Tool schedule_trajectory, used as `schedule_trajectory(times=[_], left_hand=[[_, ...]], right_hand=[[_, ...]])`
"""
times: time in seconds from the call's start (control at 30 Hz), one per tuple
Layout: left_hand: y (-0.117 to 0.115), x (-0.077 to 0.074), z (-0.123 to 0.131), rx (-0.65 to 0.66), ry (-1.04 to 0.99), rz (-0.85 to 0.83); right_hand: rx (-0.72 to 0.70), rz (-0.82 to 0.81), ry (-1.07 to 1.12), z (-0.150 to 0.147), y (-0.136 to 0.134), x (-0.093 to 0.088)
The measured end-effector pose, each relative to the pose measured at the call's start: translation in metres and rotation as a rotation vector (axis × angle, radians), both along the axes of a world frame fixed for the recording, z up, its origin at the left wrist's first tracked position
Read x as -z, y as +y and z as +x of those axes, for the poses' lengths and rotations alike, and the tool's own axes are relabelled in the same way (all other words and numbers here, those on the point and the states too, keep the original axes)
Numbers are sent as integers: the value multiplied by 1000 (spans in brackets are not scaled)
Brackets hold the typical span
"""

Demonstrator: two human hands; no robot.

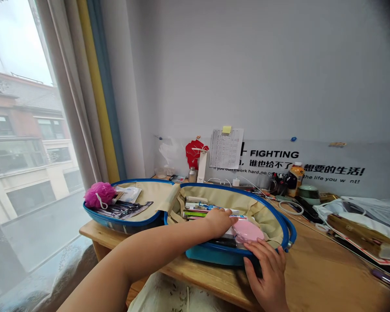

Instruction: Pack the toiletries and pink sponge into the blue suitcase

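Observation:
A blue suitcase [281, 223] lies open on a wooden desk [315, 277], its beige-lined halves side by side. My left hand [220, 222] reaches into the right half, fingers curled down among boxes, tubes and a toothbrush beside a pink oval case [248, 232]. What the fingers hold is hidden. My right hand [267, 273] rests spread on the suitcase's near rim, just below the pink case. The left half [117, 216] holds a pink bath pouf [100, 194], a white packet and dark wrapped items.
A window and curtains [94, 95] stand at the left. Along the wall sit an orange-capped bottle [295, 177], a green bowl [308, 193], cables, a small jar and a paper sheet [225, 149]. Bags and papers [360, 225] cover the desk's right side.

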State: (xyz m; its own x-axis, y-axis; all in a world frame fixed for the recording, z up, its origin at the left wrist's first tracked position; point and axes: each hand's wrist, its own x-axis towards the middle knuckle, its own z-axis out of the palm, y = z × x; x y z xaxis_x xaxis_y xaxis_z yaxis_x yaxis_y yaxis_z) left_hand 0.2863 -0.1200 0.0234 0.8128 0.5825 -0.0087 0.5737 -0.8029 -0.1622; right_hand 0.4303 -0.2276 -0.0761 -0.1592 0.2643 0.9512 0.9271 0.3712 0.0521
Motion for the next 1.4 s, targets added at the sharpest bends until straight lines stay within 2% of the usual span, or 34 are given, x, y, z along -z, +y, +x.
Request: schedule_trajectory(times=[0.17, 0.23, 0.47, 0.77, 0.9, 1.0, 1.1, 1.17, 1.3, 1.4], left_hand=[[10, -1, 2, -144, -23, -22], [13, -2, 6, -163, -32, -67], [5, 0, 23, -26, 22, -257], [5, 6, 23, 81, 15, -312], [6, 8, 24, 82, -40, -315], [15, 3, 16, 30, -111, -275], [38, -9, -12, -95, -203, -191], [60, -17, -43, -232, -246, -118], [96, -25, -131, -603, -252, 23], [105, -19, -201, -845, -194, 76]], right_hand=[[-19, 13, 27, 0, 1, 1], [-7, 9, 19, 0, 2, 2], [16, 2, -15, 3, 3, 5], [-4, -1, -8, 1, 2, 4], [1, 10, -7, 2, 4, 6], [0, 14, -10, 3, 5, 7], [-3, 12, -7, 4, 4, 8], [0, 11, -11, 4, 4, 8], [7, 8, -19, 5, 5, 9], [9, 20, -29, 4, 6, 9]])
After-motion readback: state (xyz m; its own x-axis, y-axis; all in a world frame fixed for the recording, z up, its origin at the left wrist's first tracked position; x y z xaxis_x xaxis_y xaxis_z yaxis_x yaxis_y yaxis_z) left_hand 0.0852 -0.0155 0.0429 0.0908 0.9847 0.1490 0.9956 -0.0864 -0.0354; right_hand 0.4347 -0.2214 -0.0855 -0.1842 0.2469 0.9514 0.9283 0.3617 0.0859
